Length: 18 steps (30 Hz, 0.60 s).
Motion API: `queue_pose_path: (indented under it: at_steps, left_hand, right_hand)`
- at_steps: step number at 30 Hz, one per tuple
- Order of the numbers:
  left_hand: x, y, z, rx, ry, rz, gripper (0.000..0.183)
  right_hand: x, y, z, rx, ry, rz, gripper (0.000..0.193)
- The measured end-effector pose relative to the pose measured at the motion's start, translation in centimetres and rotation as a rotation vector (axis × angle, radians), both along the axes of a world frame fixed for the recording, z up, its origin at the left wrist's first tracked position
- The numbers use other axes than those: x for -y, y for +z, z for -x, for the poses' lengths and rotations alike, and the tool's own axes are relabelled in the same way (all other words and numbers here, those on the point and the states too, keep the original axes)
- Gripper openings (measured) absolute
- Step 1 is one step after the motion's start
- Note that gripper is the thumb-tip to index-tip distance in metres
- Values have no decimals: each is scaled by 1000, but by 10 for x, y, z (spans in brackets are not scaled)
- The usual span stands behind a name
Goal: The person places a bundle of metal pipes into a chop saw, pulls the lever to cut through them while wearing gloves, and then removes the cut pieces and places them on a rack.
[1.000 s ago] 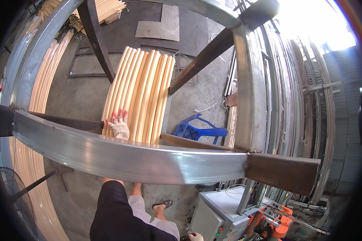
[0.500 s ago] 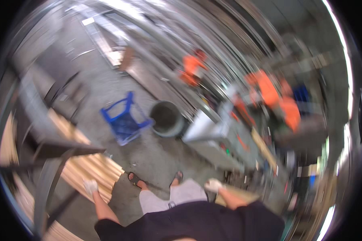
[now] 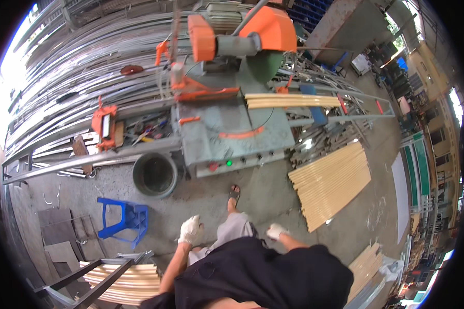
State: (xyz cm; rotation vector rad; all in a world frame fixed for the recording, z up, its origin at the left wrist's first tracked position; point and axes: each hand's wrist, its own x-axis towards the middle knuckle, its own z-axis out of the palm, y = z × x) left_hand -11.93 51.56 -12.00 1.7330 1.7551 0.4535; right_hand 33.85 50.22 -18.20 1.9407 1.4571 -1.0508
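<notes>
My left hand (image 3: 191, 229), in a white glove, hangs in front of my left thigh with its fingers curled in and nothing showing in them. My right hand (image 3: 277, 231), also gloved, is closed beside my right hip, apart from everything around it. Ahead stands a cut-off saw (image 3: 232, 49) with orange guards and a green blade, over a grey saw table (image 3: 211, 147). Several tan profile bars (image 3: 294, 101) lie across the table's right side. Nearest my left hand is a blue plastic stool (image 3: 119, 219) on the floor.
A dark round tub (image 3: 171, 177) stands left of the saw table. Tan strips (image 3: 332, 183) are spread on the floor at the right, and others (image 3: 123, 280) lie by a metal frame (image 3: 100, 288) at lower left. Long metal bars (image 3: 77, 77) fill a rack behind.
My view has swung to the right and steadied, bringing the saw to the front. The stool and tub now sit further left. My left hand has come in nearer my body.
</notes>
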Motion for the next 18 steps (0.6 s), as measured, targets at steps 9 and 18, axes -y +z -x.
queue_pose_path:
  at_steps: [9,18]
  left_hand:
    - [-512,24,-279,-395,-438,-350,54]
    - [-697,-26,-372,-664,-237,-223,78]
  right_hand:
    - [-102,-2,-101,-438,-838,-42,23]
    - [-16,-2,-119,-289,-1166,153,30]
